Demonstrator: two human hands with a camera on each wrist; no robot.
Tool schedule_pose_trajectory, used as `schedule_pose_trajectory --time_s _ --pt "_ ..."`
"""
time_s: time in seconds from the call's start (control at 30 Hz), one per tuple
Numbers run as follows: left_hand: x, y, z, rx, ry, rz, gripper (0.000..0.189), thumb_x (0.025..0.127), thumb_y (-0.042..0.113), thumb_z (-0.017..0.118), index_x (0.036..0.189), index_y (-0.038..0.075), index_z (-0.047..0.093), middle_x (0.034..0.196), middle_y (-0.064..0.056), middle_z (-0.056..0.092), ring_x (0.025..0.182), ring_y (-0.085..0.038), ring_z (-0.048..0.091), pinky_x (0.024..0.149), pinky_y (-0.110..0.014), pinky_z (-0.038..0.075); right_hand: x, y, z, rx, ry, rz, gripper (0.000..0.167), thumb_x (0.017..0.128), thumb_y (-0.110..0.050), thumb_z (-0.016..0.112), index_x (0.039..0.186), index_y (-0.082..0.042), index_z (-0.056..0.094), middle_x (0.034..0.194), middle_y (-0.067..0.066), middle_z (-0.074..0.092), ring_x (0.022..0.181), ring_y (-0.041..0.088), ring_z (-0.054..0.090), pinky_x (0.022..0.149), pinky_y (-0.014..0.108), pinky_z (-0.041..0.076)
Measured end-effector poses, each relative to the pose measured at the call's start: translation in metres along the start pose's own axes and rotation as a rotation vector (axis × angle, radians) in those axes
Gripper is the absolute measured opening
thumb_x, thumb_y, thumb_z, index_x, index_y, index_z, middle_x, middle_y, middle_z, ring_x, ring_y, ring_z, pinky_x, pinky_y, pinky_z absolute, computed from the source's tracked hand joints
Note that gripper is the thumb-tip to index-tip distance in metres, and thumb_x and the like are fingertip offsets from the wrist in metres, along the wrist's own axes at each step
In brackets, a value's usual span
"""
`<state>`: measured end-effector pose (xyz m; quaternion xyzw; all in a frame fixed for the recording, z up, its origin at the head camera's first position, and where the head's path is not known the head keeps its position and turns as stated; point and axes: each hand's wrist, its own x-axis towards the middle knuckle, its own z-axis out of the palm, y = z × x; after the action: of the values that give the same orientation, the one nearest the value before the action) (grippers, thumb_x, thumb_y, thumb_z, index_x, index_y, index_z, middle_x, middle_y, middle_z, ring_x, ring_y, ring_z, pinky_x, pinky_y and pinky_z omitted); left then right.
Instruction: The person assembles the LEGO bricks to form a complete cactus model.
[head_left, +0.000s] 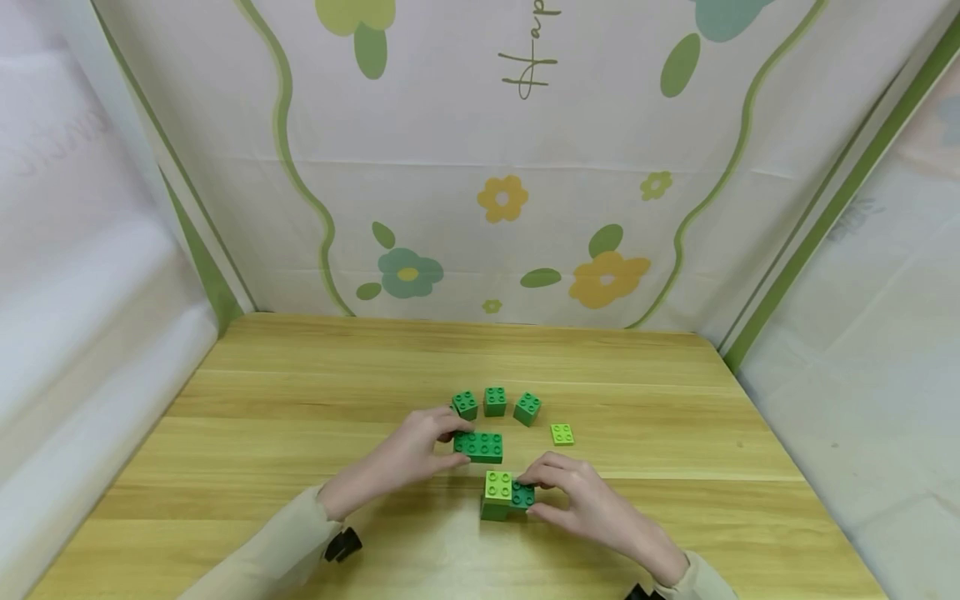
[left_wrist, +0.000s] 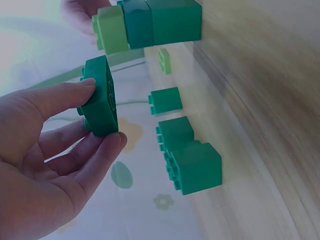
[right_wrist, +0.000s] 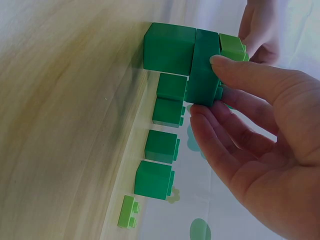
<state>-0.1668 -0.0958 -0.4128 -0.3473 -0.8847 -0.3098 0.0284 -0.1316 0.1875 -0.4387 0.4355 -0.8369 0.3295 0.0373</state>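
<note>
My left hand (head_left: 412,454) pinches a long green brick (head_left: 480,447) by its left end, thumb in front and fingers behind. The left wrist view shows this brick (left_wrist: 101,97) raised off the table. My right hand (head_left: 577,500) grips the right end of a dark green brick (head_left: 522,495) between thumb and fingers. This dark brick lies on top of a green block (head_left: 493,509) on the table and juts out to the right. A light green brick (head_left: 498,485) sits on its left part. The right wrist view shows the dark brick (right_wrist: 204,67) in the fingers.
Small green bricks (head_left: 495,402) stand in a row behind the hands, the leftmost partly covered by my left fingers. A thin light green brick (head_left: 562,434) lies to their right on the wooden table (head_left: 360,358). A flower-printed cloth (head_left: 450,183) hangs at the back.
</note>
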Motion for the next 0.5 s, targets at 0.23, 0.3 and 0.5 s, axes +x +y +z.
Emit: schedule_pose_trajectory --time_s 0.23,0.3,0.5 --pt "-0.007 0.010 -0.004 0.017 0.022 0.052 0.035 0.082 0.015 0.080 0.114 0.004 0.071 0.104 -0.006 0.072 0.087 -0.011 0.066 0.076 -0.020 0.060 0.000 0.000 0.000 -0.002 0.005 -0.009 0.029 0.084 -0.007 0.077 0.111 -0.008 0.069 0.107 0.002 0.070 0.094 0.013 0.069 0.078 0.027 0.063" --pt "-0.009 0.012 -0.004 0.010 0.027 0.053 0.035 0.082 0.014 0.080 0.114 0.004 0.071 0.104 -0.006 0.072 0.088 -0.011 0.066 0.076 -0.020 0.060 0.000 0.000 0.000 -0.001 0.005 -0.008 0.029 0.083 -0.007 0.078 0.111 -0.008 0.069 0.107 0.002 0.070 0.094 0.013 0.069 0.078 0.027 0.063" --pt "-0.013 0.016 -0.004 -0.007 0.033 0.047 0.036 0.082 0.015 0.080 0.115 0.004 0.070 0.103 -0.004 0.071 0.088 -0.010 0.065 0.077 -0.021 0.060 0.000 0.001 0.001 -0.005 0.012 -0.015 0.029 0.082 -0.006 0.078 0.110 -0.007 0.069 0.106 0.003 0.070 0.092 0.013 0.069 0.076 0.028 0.063"
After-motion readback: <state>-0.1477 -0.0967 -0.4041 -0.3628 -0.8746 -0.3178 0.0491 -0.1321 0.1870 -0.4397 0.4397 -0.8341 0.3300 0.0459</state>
